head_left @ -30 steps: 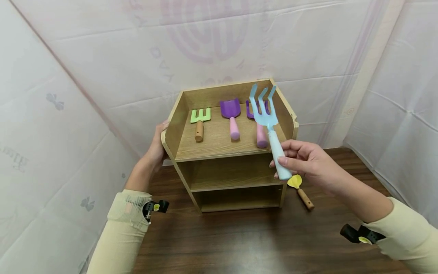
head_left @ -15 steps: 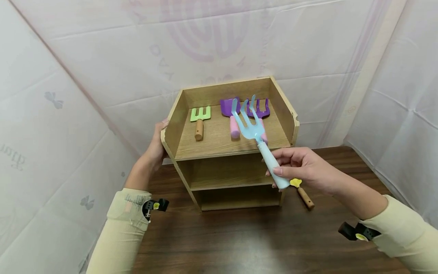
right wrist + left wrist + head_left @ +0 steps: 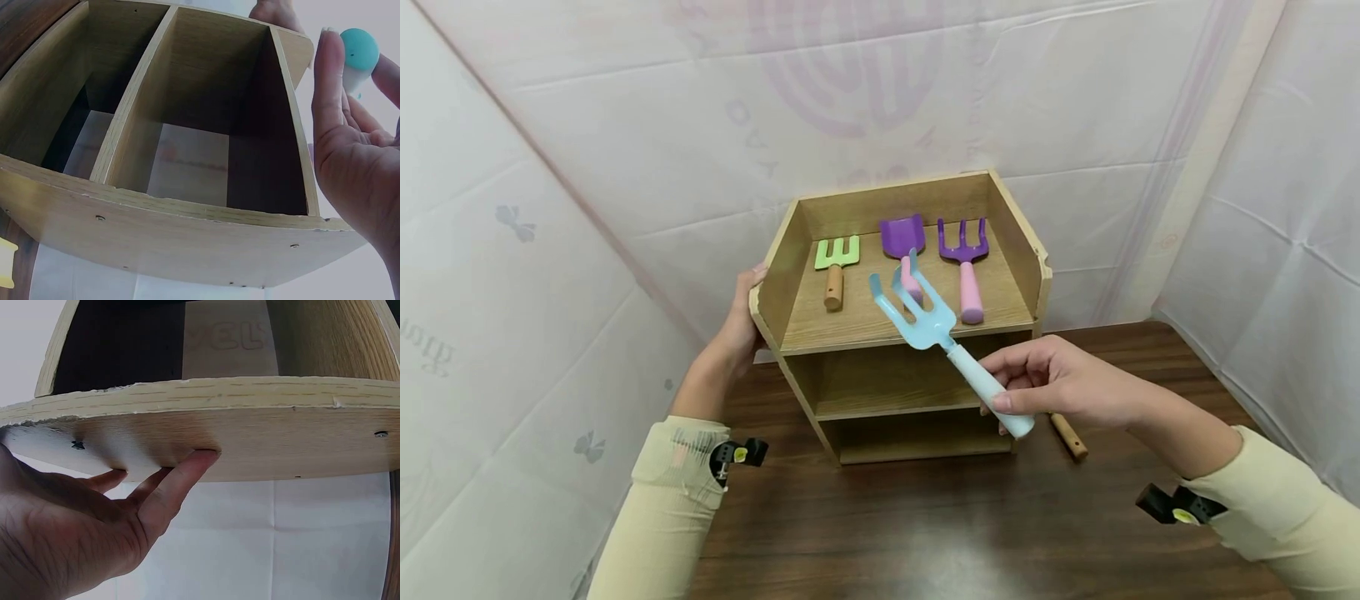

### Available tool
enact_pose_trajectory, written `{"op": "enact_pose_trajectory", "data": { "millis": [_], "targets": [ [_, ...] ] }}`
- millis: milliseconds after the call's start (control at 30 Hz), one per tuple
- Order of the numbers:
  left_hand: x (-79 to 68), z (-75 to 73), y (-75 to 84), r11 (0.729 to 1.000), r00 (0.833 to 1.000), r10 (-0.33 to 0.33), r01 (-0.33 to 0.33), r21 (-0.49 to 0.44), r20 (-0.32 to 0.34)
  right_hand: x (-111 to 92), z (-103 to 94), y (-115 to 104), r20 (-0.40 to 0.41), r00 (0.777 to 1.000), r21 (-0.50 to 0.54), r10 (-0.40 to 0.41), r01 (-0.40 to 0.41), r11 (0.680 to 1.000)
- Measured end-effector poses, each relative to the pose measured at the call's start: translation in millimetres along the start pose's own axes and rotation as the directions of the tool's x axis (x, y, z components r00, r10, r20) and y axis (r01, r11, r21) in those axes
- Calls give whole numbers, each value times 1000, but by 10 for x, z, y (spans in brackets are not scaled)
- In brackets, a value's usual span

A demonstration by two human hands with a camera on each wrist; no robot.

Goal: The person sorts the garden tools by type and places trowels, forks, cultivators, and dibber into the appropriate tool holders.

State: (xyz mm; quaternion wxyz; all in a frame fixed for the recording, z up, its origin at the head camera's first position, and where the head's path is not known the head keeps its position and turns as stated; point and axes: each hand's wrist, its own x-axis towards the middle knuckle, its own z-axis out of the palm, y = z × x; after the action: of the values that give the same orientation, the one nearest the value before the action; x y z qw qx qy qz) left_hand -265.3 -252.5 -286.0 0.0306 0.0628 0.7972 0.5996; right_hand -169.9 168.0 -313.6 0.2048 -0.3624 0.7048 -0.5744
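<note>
My right hand [image 3: 1060, 383] pinches the pale blue handle of a light blue garden hand fork [image 3: 928, 323]. Its tines point up and left, in front of the shelf unit's top board. In the right wrist view the handle's end [image 3: 360, 49] shows between thumb and fingers. My left hand [image 3: 741, 321] rests against the left side of the wooden shelf unit [image 3: 820, 333]. Its extended fingertips touch the side panel [image 3: 262, 444]. On the top board lie a green fork [image 3: 837, 254] with a wooden handle, a purple shovel [image 3: 902, 237] partly covered by the blue fork, and a purple fork [image 3: 967, 287].
A wooden handle [image 3: 1067, 435] lies on the dark table [image 3: 880, 533], right of the unit; its yellow head [image 3: 6, 262] shows in the right wrist view. Raised edges [image 3: 1022, 242] border the top board. White sheeting [image 3: 1075, 83] hangs behind and at both sides.
My right hand has moved down and slightly left, tilting the blue fork leftward. The purple fork is uncovered, and the yellow tool's head is now hidden in the head view. My left hand stays put.
</note>
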Motion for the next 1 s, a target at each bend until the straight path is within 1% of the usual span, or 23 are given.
{"op": "enact_pose_trajectory", "data": {
  "millis": [167, 400, 500, 700, 800, 1000],
  "targets": [
    [-14, -12, -2, 1000, 1000, -9, 9, -11, -1, 51, 19, 1, 60, 998, -50, 17, -14, 999],
    [-21, -23, -9, 1000, 1000, -12, 12, -18, -11, 128, 43, 48, 113, 992, -125, 53, -38, 991],
    [-17, -20, -11, 1000, 1000, -7, 7, -21, -12, 138, 44, 70, 134, 989, -117, 62, -46, 992],
    [-13, -5, -5, 1000, 1000, 11, -11, -6, -1, 144, 54, 113, 173, 982, -58, 71, -62, 996],
    [-10, -3, -4, 1000, 1000, 13, -13, -4, 0, 148, 60, 127, 182, 981, -41, 73, -67, 997],
    [-9, 1, 2, 1000, 1000, 19, -19, 10, 3, 159, 70, 137, 186, 979, -38, 85, -79, 996]
  ]
}}
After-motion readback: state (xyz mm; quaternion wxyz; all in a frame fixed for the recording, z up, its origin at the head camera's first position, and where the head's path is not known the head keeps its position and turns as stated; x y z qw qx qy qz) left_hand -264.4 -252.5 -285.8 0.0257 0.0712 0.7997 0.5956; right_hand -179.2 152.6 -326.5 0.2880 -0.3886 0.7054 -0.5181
